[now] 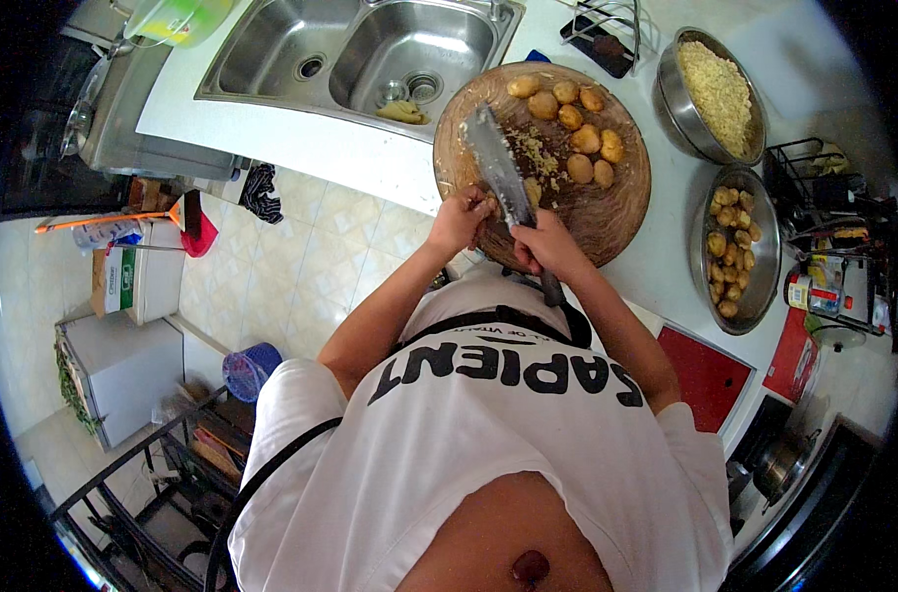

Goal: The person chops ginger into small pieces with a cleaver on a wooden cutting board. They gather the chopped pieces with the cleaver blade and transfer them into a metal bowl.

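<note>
My right hand (548, 244) grips the dark handle of a cleaver (499, 159), its broad blade slanting up and left over a round wooden chopping board (626, 214). Left of the blade, at the board's near edge, is my left hand (460, 218) with its fingers bent together. Whether something small is between those fingertips cannot be made out. Several small unpeeled potatoes (585, 139) lie on the far right part of the board. Finely chopped yellowish bits (537, 152) are scattered right of the blade, and pale scraps cling to the steel.
Beyond the board is a double steel sink (419, 44) with a yellowish cloth-like item (403, 112) inside. At right stand a steel bowl (667, 122) heaped with pale chopped food (715, 96) and another bowl (770, 274) of small potatoes. A wire rack (604, 15) stands behind. Jars (807, 292) crowd the far right.
</note>
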A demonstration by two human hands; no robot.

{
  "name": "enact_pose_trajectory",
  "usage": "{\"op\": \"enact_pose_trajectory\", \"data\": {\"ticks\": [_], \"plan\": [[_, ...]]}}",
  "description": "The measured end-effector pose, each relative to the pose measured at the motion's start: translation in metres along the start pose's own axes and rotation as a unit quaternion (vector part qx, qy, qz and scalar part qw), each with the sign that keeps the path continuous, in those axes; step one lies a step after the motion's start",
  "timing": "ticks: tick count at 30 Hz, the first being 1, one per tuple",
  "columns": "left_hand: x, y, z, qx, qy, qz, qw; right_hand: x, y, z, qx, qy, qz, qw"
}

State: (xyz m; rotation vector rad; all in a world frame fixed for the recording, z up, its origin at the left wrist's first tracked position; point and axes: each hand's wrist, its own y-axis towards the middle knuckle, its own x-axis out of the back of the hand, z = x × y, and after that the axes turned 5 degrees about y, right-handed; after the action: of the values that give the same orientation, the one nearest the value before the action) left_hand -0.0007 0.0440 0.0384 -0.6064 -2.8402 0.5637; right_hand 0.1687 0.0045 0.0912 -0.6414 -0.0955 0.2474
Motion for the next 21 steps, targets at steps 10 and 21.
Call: {"op": "enact_pose_trajectory", "data": {"ticks": [10, 21], "plan": [[-0.006, -0.017, 0.003, -0.186, 0.167, -0.16, 0.955, 0.031, -0.052, -0.005, 0.052, 0.082, -0.11, 0.989], [-0.01, 0.0, -0.011, -0.286, 0.311, -0.005, 0.906, 0.045, -0.058, -0.034, 0.048, 0.098, -0.122, 0.987]]}}
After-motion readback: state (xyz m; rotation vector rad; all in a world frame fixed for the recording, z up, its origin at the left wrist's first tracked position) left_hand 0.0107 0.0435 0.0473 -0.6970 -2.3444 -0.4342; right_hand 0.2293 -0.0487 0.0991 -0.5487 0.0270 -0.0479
